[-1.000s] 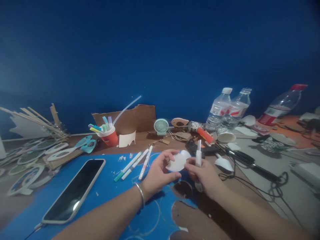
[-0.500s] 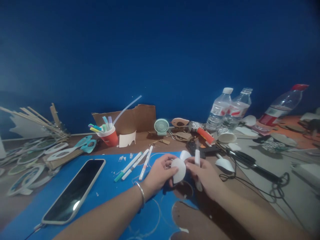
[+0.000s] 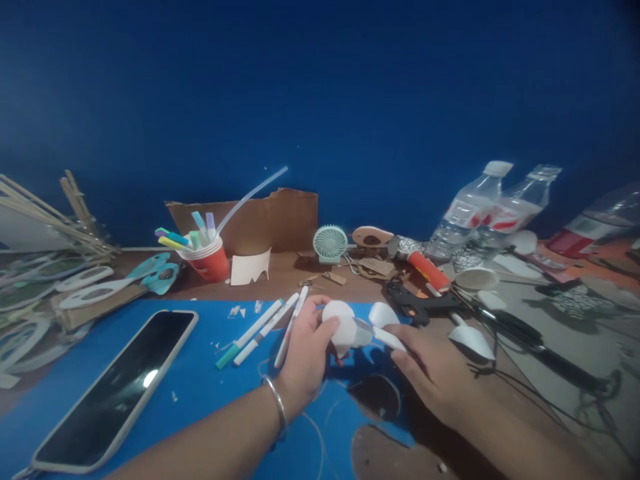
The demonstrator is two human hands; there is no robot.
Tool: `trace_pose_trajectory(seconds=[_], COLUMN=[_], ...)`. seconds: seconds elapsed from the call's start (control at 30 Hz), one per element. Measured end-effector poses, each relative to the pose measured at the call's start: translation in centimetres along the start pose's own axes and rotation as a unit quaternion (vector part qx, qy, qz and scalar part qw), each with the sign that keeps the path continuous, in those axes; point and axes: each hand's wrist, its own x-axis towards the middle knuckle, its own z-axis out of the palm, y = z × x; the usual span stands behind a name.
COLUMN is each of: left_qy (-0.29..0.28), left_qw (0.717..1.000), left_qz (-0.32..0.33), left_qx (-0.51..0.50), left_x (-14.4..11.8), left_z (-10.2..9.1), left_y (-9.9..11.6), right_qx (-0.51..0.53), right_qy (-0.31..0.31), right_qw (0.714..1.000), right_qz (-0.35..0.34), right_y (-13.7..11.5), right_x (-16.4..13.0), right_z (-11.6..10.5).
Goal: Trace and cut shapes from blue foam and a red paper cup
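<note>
My left hand (image 3: 304, 353), a bangle on its wrist, holds a white round paper piece (image 3: 339, 325) above the blue sheet (image 3: 210, 387). My right hand (image 3: 434, 370) grips a white pen-like tool (image 3: 385, 335) laid nearly flat, its tip pointing left at the paper piece. A second white paper piece (image 3: 383, 313) lies just behind the tool. Three markers (image 3: 265, 328) lie on the blue sheet left of my left hand.
A phone (image 3: 113, 388) lies on the blue sheet at left. A red cup of markers (image 3: 209, 260), torn cardboard (image 3: 260, 223), a small green fan (image 3: 329, 244), a black glue gun (image 3: 425, 307), cables and water bottles (image 3: 470, 207) crowd the back and right.
The view shifted slightly. My right hand tipped the white tool from upright to nearly flat, its tip toward the paper piece. My left hand turned the paper piece.
</note>
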Motion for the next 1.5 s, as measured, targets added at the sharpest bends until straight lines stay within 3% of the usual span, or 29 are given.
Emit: trace_pose_trajectory(seconds=[0.2, 0.33, 0.5, 0.8, 1.5], left_qy=[0.038, 0.062, 0.053, 0.066, 0.102], left_qw=[0.998, 0.996, 0.997, 0.996, 0.994], left_qz=[-0.027, -0.054, -0.046, -0.03, -0.012], left_qx=[-0.044, -0.038, -0.015, -0.059, 0.039], left_x=[0.1, 0.14, 0.18, 0.36, 0.24], left_z=[0.04, -0.05, -0.3, -0.16, -0.07], left_y=[0.58, 0.72, 0.64, 0.75, 0.97], right_qx=[-0.058, -0.053, -0.07, -0.06, -0.055], right_qy=[-0.018, -0.022, -0.021, -0.016, -0.01], right_qw=[0.995, 0.994, 0.991, 0.994, 0.995], right_qz=[-0.085, -0.089, -0.11, -0.086, -0.081], right_y=[0.74, 0.96, 0.99, 0.53, 0.45], right_x=[0.37, 0.46, 0.43, -0.03, -0.11], right_z=[-0.05, -0.11, -0.12, 0.25, 0.25])
